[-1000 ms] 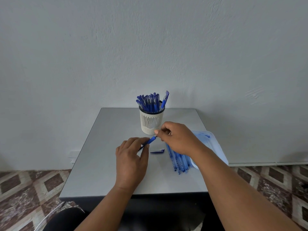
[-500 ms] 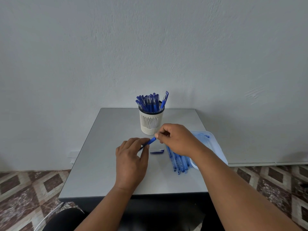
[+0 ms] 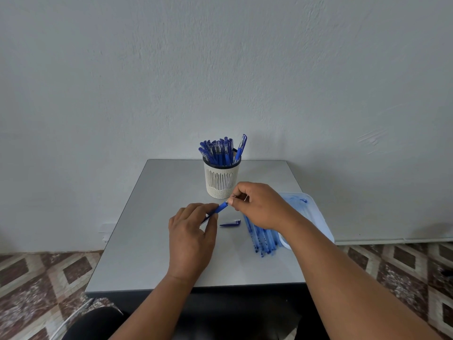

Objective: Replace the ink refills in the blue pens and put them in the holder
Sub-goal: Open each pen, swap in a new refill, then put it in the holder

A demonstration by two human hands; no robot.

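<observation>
- Left hand point(image 3: 191, 238) grips a slim blue pen point(image 3: 219, 208) before the holder point(image 3: 221, 179); right hand point(image 3: 261, 206) pinches its tip.
- Holder: ribbed cream cylinder.

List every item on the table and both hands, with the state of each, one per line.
Pen: uncapped, held tilted above the table between both hands.
Left hand: grips the pen's barrel.
Right hand: pinches the pen's tip end.
Cap: off, lying flat on the table.
Holder: upright, packed with capped blue pens.
Refills: loose, in a bunch beside the tray.
Tray: ink-smeared, overhanging the table's right edge.
</observation>
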